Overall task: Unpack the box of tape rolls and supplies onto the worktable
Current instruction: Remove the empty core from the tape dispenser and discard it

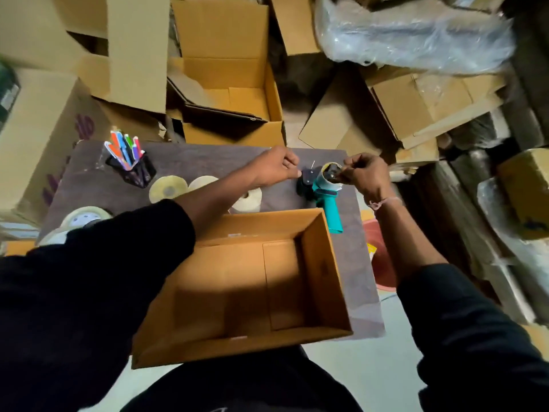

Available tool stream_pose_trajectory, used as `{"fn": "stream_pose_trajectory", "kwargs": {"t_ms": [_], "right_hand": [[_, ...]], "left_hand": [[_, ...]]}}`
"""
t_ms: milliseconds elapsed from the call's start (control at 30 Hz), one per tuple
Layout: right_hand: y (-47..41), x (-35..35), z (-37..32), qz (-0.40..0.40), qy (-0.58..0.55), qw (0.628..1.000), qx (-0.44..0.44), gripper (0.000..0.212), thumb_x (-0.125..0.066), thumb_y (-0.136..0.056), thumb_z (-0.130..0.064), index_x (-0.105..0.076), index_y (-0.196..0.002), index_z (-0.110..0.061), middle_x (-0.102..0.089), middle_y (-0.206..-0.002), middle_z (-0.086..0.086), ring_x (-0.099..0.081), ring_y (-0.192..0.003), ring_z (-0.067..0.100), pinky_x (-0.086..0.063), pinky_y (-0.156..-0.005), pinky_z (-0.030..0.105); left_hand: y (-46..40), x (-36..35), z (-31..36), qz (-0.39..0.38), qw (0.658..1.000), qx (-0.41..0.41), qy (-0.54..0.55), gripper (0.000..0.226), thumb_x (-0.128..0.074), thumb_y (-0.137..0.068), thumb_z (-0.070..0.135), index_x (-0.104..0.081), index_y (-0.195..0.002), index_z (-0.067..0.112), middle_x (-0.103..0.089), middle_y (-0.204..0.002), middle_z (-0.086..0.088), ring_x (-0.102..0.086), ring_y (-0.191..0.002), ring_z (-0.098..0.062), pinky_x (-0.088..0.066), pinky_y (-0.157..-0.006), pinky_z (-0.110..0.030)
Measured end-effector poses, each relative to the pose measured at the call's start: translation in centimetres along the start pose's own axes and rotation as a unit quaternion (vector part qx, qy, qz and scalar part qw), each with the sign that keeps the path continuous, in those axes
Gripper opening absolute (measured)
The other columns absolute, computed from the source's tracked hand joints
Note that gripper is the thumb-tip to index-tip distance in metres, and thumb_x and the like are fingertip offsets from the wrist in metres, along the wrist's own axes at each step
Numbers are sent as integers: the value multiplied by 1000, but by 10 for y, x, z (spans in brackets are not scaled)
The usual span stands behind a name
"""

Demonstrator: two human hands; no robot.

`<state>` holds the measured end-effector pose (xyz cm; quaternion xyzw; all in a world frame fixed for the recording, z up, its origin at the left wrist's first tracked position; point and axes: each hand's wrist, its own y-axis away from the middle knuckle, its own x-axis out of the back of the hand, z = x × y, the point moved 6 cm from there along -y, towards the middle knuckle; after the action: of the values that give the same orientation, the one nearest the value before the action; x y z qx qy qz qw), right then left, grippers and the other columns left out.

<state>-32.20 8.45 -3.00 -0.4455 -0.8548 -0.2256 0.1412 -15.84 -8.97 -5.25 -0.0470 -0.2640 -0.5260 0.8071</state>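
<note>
An open cardboard box (332,263) sits on the dark worktable (208,162) in front of me; nothing shows inside it. Beyond its far right corner lies a teal tape dispenser (328,203) with a roll mounted in it. My right hand (367,173) pinches the top of the dispenser at the roll. My left hand (274,166) has its fingers curled, and its thumb touches the dispenser's black front end. Tape rolls lie on the table: one yellowish (167,190), one white (248,199), and clear ones (84,217) at the left edge.
A black holder of coloured pens (130,165) stands at the table's far left. Open and flattened cardboard boxes (231,84) crowd the floor beyond the table. Plastic-wrapped bundles (416,34) lie at upper right. A red bucket (381,257) stands right of the table.
</note>
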Motion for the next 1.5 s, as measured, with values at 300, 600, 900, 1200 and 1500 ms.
{"fn": "stream_pose_trajectory", "kwargs": {"t_ms": [300,600,900,1200,1500], "right_hand": [[-89,-7,63,-37,175,983,27,33,-84,-77,-19,-66,-104,-13,-62,-102,5,-58,-88,17,-49,-75,17],[-136,-45,82,-136,281,948,55,94,-89,-71,-28,-39,-151,-20,-38,-150,11,-42,-136,31,-39,-112,30],[-137,-48,77,-124,297,941,110,79,-90,-63,-27,-53,-133,-23,-55,-126,11,-61,-111,31,-54,-98,37],[-135,-42,74,-134,323,922,165,76,-89,-62,-29,-56,-130,-25,-60,-123,8,-61,-105,31,-56,-91,38],[-135,-31,71,-139,295,921,213,77,-90,-57,-26,-60,-128,-22,-62,-120,7,-61,-104,28,-54,-90,36]], "left_hand": [[-89,-75,-27,-29,971,131,-199,90,-76,-88,40,-27,-159,13,-36,-162,-13,-38,-146,-33,-37,-117,-44],[-125,-109,-49,-20,967,164,-196,95,-81,-84,39,-28,-159,15,-43,-158,-11,-44,-142,-33,-39,-116,-44],[-134,-107,-53,-5,966,200,-161,68,-89,-75,37,-59,-130,11,-65,-125,-7,-62,-116,-27,-50,-88,-33],[-132,-108,-50,6,957,224,-186,70,-90,-74,38,-56,-130,14,-63,-129,-7,-60,-121,-28,-52,-102,-42],[-133,-108,-42,-16,949,223,-224,64,-88,-75,41,-58,-123,13,-64,-124,-6,-62,-114,-27,-54,-95,-38]]}}
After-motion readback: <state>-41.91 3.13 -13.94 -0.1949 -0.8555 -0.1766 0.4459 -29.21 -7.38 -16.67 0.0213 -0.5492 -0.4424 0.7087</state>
